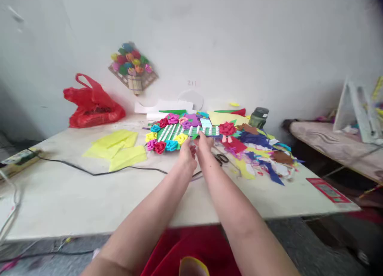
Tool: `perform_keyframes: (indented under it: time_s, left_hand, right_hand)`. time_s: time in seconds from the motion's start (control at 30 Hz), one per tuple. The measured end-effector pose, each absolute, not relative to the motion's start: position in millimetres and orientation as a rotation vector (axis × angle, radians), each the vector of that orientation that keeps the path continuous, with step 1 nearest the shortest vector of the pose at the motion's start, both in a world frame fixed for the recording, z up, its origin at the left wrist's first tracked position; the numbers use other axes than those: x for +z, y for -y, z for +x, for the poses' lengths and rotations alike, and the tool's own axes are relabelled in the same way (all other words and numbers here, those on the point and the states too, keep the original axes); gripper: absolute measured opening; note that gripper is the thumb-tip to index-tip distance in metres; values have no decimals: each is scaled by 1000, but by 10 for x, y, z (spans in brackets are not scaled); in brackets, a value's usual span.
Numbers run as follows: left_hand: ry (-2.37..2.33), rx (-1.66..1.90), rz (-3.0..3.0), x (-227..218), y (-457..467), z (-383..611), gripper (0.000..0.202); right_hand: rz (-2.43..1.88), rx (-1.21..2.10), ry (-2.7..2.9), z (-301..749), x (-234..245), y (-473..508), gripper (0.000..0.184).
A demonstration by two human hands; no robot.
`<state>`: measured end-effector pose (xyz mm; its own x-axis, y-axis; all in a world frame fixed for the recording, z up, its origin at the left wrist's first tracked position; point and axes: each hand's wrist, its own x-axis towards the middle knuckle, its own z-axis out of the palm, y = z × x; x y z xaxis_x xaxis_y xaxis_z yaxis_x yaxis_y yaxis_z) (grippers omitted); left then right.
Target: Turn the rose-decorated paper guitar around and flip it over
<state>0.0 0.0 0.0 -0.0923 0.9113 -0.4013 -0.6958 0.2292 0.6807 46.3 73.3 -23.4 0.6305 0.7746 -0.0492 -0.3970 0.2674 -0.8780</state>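
I note a red bag (91, 104) far left on the table (74, 196), then yellow sheets (118, 148). At centre, my left hand (187, 156) and right hand (206, 145) meet at the near edge of the green flower board (179, 131); I cannot tell their grip. Paper scraps (260, 152) lie right.
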Motion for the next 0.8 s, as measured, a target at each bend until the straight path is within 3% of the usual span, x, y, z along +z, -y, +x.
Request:
perform_keyframes:
  time_s: [0.1, 0.23, 0.43, 0.8]
  left_hand:
    - [-909, 1514, 447, -13, 121, -22, 11]
    - [-831, 1569, 777, 200, 109, -208, 23]
    - [-1019, 1585, 1480, 715, -268, -564, 24]
    - [-1485, 1175, 1811, 1034, -840, -960, 25]
  right_hand:
    - [-921, 864, 444, 498, -277, -849, 8]
    - [-887, 913, 411, 568, -281, -930, 14]
    - [-932, 1046, 496, 662, -106, -908, 7]
    - [-1091, 1347, 908, 727, 223, -1199, 5]
